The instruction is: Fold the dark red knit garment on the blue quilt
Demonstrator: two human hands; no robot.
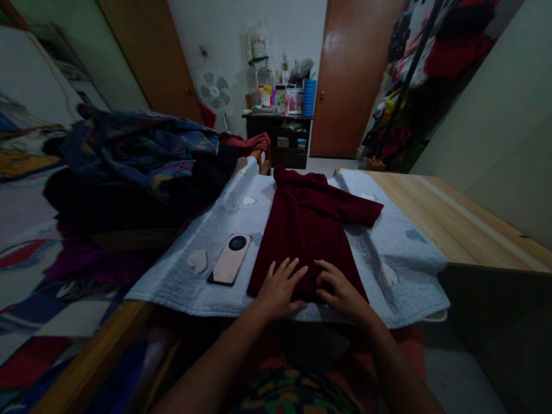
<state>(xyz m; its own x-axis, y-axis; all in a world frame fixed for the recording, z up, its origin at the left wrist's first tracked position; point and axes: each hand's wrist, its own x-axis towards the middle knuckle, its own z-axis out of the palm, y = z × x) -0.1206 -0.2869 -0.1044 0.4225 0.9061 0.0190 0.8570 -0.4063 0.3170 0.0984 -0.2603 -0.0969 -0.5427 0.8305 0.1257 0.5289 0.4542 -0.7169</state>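
Note:
A dark red knit garment [308, 224] lies on a pale blue cloth [224, 213] with heart shapes. One sleeve sticks out to the right, and the body narrows toward the far end. My left hand [279, 287] rests flat on the garment's near left part, fingers spread. On its near right part lies my right hand [338, 287], its fingers apart and slightly bent, with nothing visible in them. Left of the garment, a pink phone [230, 259] with a round black camera ring lies face down on the cloth.
A heap of dark and blue patterned clothes [138, 149] rises at the left beside the bed. To the right is a wooden tabletop [435, 213]. Farther back stand a black cabinet [278, 141], a white fan [214, 91] and a brown door [349, 75]. Clothes hang at the upper right.

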